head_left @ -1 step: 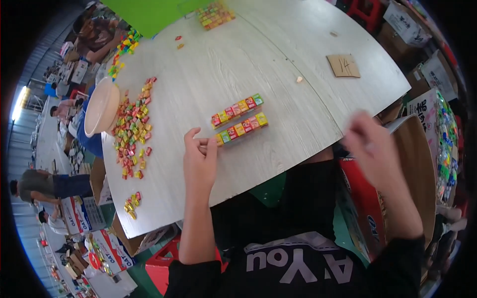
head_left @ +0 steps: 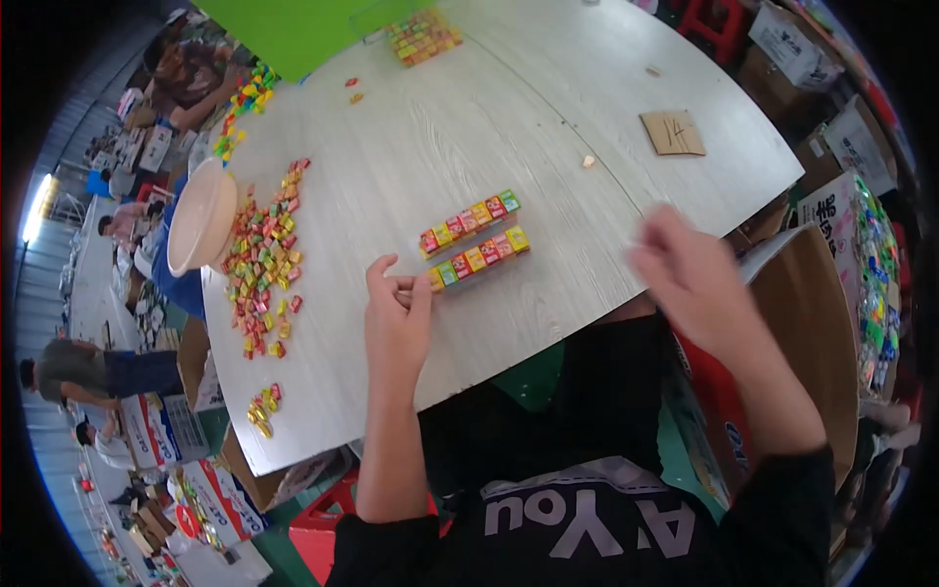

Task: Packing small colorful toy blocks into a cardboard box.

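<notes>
Two parallel rows of small wrapped candies, red, yellow, green and pink, lie on the table before me: a far row (head_left: 469, 222) and a near row (head_left: 481, 257), with a narrow gap between. My left hand (head_left: 399, 303) is at the left end of the near row, thumb and bent fingers closed on its end candy while the index finger stands off. Over the table's right front edge is my right hand (head_left: 690, 274), apart from the rows and smeared by motion, so its fingers and any small thing in them cannot be made out.
Loose candies (head_left: 262, 264) spread along the table's left side beside a pale plastic basin (head_left: 202, 215). A block of packed candies (head_left: 424, 39) sits at the far edge by a green board (head_left: 284, 34). A cardboard piece (head_left: 673, 133) lies far right; an open carton (head_left: 807, 323) stands at my right.
My right hand has moved left, from beside the carton to over the table edge. My left hand stays at the near row's end.
</notes>
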The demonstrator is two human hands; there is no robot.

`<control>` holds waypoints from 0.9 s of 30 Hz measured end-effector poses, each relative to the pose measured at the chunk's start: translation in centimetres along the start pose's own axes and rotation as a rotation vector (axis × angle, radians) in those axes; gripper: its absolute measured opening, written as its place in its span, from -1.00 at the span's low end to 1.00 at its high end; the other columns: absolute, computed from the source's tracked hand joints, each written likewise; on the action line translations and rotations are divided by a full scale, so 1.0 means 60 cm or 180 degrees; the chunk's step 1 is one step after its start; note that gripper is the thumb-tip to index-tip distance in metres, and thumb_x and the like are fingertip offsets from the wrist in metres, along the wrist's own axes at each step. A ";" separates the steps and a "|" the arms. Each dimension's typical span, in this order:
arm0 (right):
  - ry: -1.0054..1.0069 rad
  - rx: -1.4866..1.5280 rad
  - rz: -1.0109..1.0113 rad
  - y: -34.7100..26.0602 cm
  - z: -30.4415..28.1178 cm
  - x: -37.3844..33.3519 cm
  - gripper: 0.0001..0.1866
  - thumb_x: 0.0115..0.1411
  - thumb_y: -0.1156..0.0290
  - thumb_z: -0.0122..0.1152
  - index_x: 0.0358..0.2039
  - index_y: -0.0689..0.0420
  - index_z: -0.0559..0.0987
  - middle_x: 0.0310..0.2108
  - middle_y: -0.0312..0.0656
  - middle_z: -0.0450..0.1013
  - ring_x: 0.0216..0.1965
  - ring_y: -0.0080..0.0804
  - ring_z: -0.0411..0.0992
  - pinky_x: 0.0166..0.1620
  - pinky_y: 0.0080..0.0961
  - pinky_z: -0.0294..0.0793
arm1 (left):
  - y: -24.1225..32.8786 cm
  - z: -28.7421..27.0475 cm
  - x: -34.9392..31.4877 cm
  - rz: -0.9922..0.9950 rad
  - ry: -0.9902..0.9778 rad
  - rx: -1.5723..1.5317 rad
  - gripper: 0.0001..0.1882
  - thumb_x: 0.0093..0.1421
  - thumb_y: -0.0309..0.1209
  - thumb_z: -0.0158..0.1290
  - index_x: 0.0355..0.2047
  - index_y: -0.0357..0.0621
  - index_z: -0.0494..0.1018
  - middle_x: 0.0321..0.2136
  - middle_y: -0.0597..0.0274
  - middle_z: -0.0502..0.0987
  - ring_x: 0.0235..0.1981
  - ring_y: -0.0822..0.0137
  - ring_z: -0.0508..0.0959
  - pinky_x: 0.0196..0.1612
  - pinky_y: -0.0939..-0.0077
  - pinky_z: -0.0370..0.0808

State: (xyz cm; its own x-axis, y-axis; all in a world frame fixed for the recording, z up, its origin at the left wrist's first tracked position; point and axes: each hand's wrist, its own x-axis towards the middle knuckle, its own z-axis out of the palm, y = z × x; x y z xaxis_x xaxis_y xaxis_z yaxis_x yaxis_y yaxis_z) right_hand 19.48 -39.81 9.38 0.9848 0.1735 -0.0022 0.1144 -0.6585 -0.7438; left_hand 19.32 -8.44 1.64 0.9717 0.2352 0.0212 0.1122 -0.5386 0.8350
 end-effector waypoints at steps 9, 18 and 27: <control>-0.0127 0.0075 0.0739 -0.013 0.156 0.093 -0.45 0.18 0.11 0.27 0.01 0.18 0.29 -0.31 -0.08 0.50 -0.29 -0.28 0.49 -0.24 -0.38 0.44 | -0.002 0.011 0.001 -0.0016 -0.0441 -0.0503 -0.51 0.27 -0.40 0.08 0.13 -0.28 0.18 -0.40 0.13 0.55 -0.40 0.40 0.53 -0.28 0.52 0.47; -0.0716 0.1020 0.0454 0.043 0.076 0.009 -0.64 0.24 0.31 0.25 -0.04 0.19 0.43 -0.34 -0.32 0.39 -0.33 -0.65 0.37 -0.33 -0.70 0.36 | 0.028 0.033 -0.055 -0.0073 -0.1030 -0.1734 -0.58 0.29 -0.48 0.01 0.12 -0.27 0.19 -0.32 0.16 0.50 -0.32 0.40 0.51 -0.25 0.58 0.42; -0.0060 0.1421 0.0526 0.152 -0.182 -0.208 -0.70 0.23 0.27 0.21 -0.14 0.21 0.51 -0.29 -0.29 0.49 -0.28 -0.68 0.41 -0.23 -0.67 0.40 | 0.252 0.213 -0.140 0.0300 -0.2497 -0.2069 -0.59 0.24 -0.57 0.05 0.08 -0.26 0.24 -0.30 0.23 0.38 -0.31 0.57 0.41 -0.26 0.75 0.35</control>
State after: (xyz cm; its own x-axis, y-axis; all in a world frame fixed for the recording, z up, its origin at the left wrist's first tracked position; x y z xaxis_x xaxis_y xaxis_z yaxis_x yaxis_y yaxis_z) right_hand 9.69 -55.97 9.93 0.9821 0.1090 -0.1536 -0.1148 -0.2999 -0.9470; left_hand 15.53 -28.93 7.05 0.8591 -0.5071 -0.0688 0.1208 0.0703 0.9902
